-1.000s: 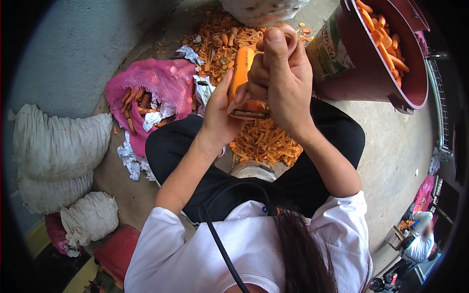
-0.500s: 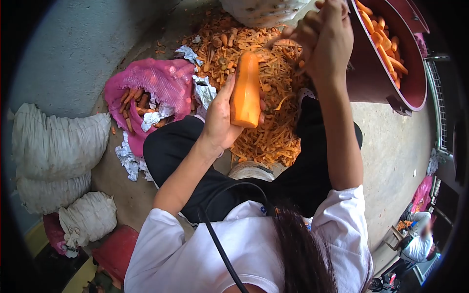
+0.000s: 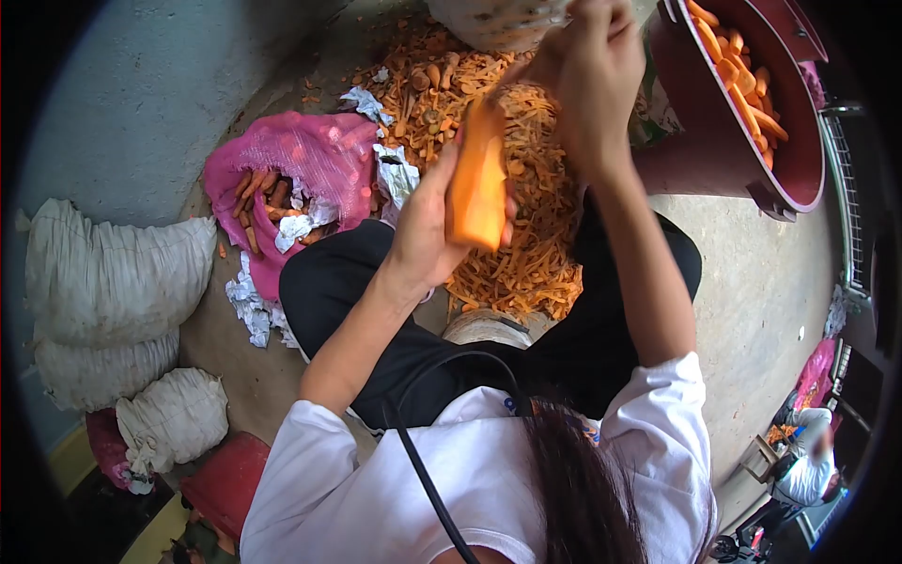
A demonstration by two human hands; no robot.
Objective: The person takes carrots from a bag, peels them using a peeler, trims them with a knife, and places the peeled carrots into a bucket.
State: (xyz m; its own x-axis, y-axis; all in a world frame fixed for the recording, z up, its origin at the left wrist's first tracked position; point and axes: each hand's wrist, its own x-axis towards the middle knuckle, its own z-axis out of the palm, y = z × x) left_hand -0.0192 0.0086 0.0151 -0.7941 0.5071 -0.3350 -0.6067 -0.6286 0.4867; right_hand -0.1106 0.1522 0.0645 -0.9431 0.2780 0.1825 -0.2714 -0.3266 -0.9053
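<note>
My left hand (image 3: 423,230) is wrapped around a thick peeled carrot (image 3: 477,193). The carrot's flat cut end points toward me and its narrower end away. Smeared by motion, my right hand (image 3: 594,85) is closed beyond the carrot's far end, to its right. Whatever those fingers hold is too blurred to name; a smudged shape reaches from them toward the carrot's tip. Beneath both hands, a heap of orange peelings (image 3: 526,273) covers the floor between my legs.
A dark red tub (image 3: 676,155) of peeled carrots stands at the right. On the left lie a pink mesh sack (image 3: 324,155) with unpeeled carrots and crumpled paper, and several white sacks (image 3: 113,273). Another white sack (image 3: 493,23) is at the far side. A person (image 3: 806,470) sits far right.
My right hand has shifted left and slightly away from me, closer to the carrot's far end. The carrot stays in my left hand, turned slightly.
</note>
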